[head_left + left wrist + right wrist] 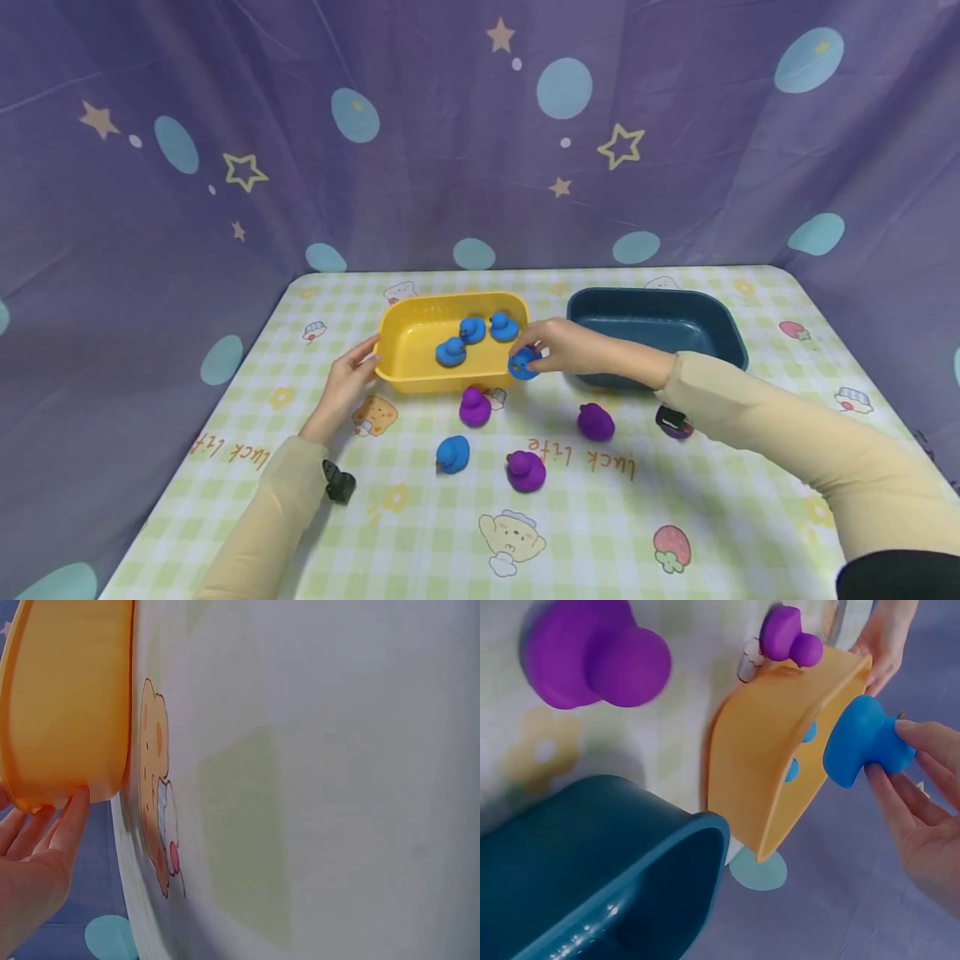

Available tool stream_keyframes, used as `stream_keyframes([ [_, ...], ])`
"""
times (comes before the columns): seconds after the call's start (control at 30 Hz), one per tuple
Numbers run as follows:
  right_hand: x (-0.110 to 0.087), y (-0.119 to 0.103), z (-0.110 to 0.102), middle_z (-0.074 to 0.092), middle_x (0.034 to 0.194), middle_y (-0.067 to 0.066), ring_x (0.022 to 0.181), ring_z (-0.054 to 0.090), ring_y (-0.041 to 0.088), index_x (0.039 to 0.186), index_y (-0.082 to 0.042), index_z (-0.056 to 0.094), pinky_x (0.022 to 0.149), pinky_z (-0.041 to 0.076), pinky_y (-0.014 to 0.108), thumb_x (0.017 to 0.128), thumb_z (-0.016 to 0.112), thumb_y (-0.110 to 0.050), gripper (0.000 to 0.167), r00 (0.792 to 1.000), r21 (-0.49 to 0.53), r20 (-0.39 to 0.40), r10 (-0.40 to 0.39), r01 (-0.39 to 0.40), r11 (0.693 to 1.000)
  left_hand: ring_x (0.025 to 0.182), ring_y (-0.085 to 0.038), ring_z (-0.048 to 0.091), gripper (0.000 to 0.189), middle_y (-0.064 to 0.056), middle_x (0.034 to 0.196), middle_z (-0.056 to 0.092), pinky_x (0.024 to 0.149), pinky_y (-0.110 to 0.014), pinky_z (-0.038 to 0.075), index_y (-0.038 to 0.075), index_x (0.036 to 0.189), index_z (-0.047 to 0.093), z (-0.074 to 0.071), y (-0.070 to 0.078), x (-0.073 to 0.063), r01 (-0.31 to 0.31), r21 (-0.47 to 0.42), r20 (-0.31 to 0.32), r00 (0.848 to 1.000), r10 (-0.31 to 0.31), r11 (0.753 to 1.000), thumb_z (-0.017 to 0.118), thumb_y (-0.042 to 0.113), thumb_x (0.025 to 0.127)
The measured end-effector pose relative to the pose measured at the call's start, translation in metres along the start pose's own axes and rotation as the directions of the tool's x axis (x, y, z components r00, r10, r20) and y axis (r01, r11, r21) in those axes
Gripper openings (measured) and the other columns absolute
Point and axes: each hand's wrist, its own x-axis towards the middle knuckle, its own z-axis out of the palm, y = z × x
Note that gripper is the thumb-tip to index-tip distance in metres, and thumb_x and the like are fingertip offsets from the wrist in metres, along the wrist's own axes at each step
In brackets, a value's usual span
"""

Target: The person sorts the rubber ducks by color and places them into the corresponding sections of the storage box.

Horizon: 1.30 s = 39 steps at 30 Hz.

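Note:
Beside the left end of a yellow basin [420, 385], my left hand [351, 377] touches the end wall with outstretched fingers [71, 825]. Three small blue rubber ducks [451, 352] lie inside the basin. My right hand [562, 346] pinches another blue rubber duck [862, 742] between thumb and fingertips, at the basin's near right corner. In the right wrist view this duck hangs near the basin rim, apart from its wall. A purple duck [475, 408] sits just in front of the basin.
A dark teal basin [645, 302] stands at the right, partly behind my right forearm. Nearer on the checked tablecloth lie a blue duck [453, 455] and purple ducks [526, 472] [596, 422]. Something purple [678, 431] shows behind the right wrist camera. A purple curtain [450, 167] hangs behind the table.

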Motion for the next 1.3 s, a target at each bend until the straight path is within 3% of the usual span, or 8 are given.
stream_keyframes([
  [0.27,0.017,0.001,-0.007,0.063,0.094,0.008,0.087,0.059,0.019,0.101,0.000,0.064,0.079,0.052,0.028,0.077,0.064,0.000,0.024,1.000,-0.017,-0.020,0.007,-0.008,1.000,0.120,-0.027,0.042,0.048,-0.009,0.142,0.028,0.084,-0.018,0.046,0.012,0.137,0.033,-0.001,-0.001,0.001,-0.015,0.005,0.006,1.000,0.015,1.000,0.047,0.020,0.092],
  [0.57,0.036,0.007,-0.009,0.064,0.090,0.007,0.077,0.057,0.016,0.098,-0.001,0.066,0.069,0.050,0.023,0.075,0.065,0.000,0.023,1.000,-0.095,-0.014,0.005,-0.006,0.995,0.120,-0.027,0.042,0.048,-0.008,0.142,0.029,0.085,-0.019,0.047,0.012,0.137,0.033,-0.001,-0.002,0.001,-0.021,0.013,0.005,1.000,0.021,1.000,0.047,0.020,0.092],
  [1.3,0.060,0.032,-0.005,0.063,0.100,0.012,0.090,0.059,0.022,0.096,0.002,0.065,0.078,0.051,0.026,0.073,0.065,0.005,0.024,0.989,-0.053,0.085,0.124,-0.120,0.991,0.120,-0.025,0.042,0.048,-0.006,0.143,0.026,0.089,-0.023,0.045,0.015,0.137,0.032,-0.001,0.000,0.000,0.016,0.032,0.007,1.000,-0.017,0.999,0.046,0.020,0.092],
])
